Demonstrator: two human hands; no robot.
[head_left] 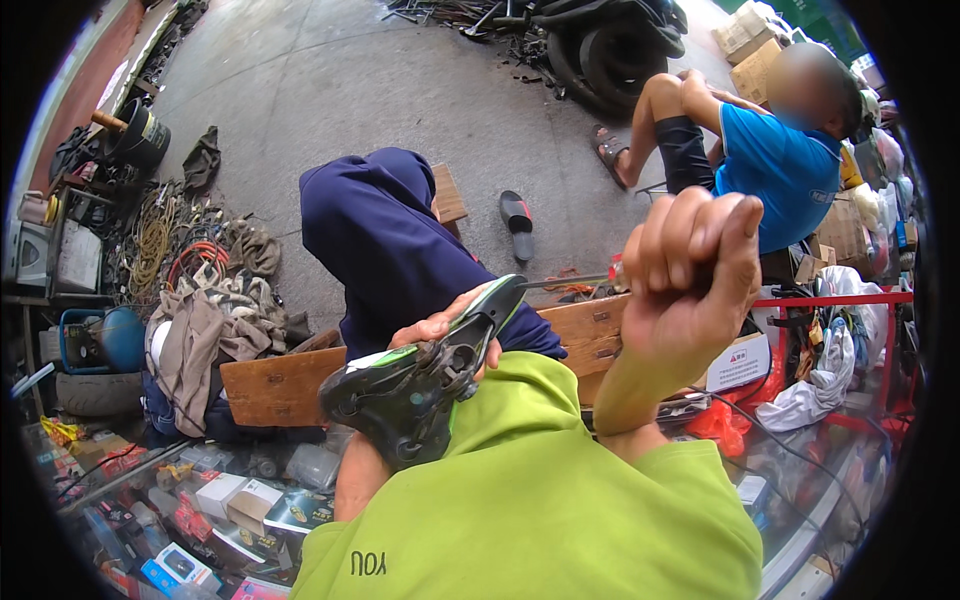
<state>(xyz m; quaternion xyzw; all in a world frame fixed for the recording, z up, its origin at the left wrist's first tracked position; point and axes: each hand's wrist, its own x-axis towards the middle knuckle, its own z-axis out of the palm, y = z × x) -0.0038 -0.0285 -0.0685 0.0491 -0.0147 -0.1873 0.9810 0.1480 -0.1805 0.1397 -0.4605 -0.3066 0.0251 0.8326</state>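
Over my lap is a black, green-edged bicycle saddle (415,395), its underside with metal fittings facing up. My left hand (428,328) grips it from beneath, with fingers showing along its far edge; the palm is hidden. My right hand (690,265) is raised to the right in a closed fist. From it a thin metal shaft with a bit of red at the hand, apparently a screwdriver (568,281), reaches left to the saddle's narrow nose. Most of its handle is hidden by my fingers. Whether the tip touches the saddle or enters it is unclear.
A person in a blue shirt (770,160) sits at the right. A wooden bench (275,390) is under me; a loose slipper (517,225) lies ahead. Cables and cloths (195,330) heap at the left. Behind me stands a glass counter (130,455) with boxes. Black tyres (615,65) lie far off.
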